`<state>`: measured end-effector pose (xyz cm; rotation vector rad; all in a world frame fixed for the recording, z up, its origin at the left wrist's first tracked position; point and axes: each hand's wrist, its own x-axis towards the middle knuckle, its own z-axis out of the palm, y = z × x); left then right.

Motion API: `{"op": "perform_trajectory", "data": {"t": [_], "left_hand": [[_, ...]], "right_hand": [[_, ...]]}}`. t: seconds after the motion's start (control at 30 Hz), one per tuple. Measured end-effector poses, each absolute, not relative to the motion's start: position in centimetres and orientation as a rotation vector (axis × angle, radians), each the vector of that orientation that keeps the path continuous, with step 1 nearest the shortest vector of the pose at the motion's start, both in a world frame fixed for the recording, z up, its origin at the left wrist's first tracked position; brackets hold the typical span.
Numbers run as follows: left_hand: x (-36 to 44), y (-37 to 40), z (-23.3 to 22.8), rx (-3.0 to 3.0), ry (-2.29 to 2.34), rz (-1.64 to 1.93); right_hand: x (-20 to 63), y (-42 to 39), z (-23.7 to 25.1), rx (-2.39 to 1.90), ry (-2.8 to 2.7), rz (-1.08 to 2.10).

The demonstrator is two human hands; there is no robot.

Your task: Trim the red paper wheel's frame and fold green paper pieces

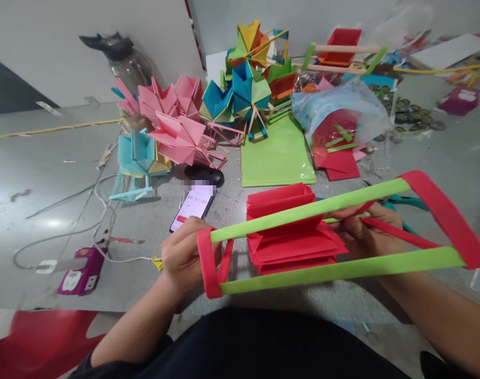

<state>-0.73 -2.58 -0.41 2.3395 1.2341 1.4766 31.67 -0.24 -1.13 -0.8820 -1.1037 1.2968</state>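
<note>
A red-and-green paper frame was held up above a crowded worktop.
The left hand was curled around its narrow end, while the right hand pinched a thin red strut near the red folded-paper wheel. A phone lay just beyond the left hand, a black mouse behind it; green paper sheets sat beyond the wheel, beside a plastic bag. The frame partly hid a teal-handled tool.
</note>
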Motion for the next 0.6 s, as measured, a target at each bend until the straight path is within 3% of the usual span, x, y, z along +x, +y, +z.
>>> {"op": "perform_trajectory", "data": {"t": [0.27,0.6], "left_hand": [[-1.6,-2.3,-0.7,2.56,1.131,1.39],[-1.3,-2.4,-0.8,2.115,1.116,1.401]], "right_hand": [[31.6,-0.1,-1.8,-0.87,-1.116,1.234],[31.4,0.1,-0.3,-0.935,-1.141,1.203]]}}
